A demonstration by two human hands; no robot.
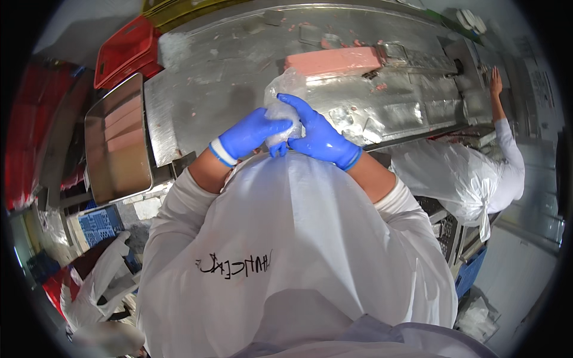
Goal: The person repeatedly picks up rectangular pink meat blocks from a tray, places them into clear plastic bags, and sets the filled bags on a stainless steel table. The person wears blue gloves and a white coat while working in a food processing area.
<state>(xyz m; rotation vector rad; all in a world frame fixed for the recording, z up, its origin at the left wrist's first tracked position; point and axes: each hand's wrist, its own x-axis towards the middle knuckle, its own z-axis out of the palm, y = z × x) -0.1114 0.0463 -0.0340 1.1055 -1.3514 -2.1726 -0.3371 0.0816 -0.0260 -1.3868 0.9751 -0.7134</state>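
In front of my white plastic apron (250,215), both hands wear blue gloves and hold a bunched clear plastic film (284,118) between them. My left hand (250,133) grips it from the left, thumb across its front. My right hand (326,138) closes on it from the right, one finger reaching up along its side. The film's loose upper end spreads over the steel worktable (215,103). Just beyond my right hand lies a long pink meat block (333,61), its right end at a metal channel (421,65).
A steel tub (147,134) holding pink slabs (123,121) stands left, below red crates (127,53). Clear wrappers (358,123) and pink scraps lie on the table. At right, a co-worker (508,152) reaches an arm to a machine (474,62); another person (103,277) is behind left.
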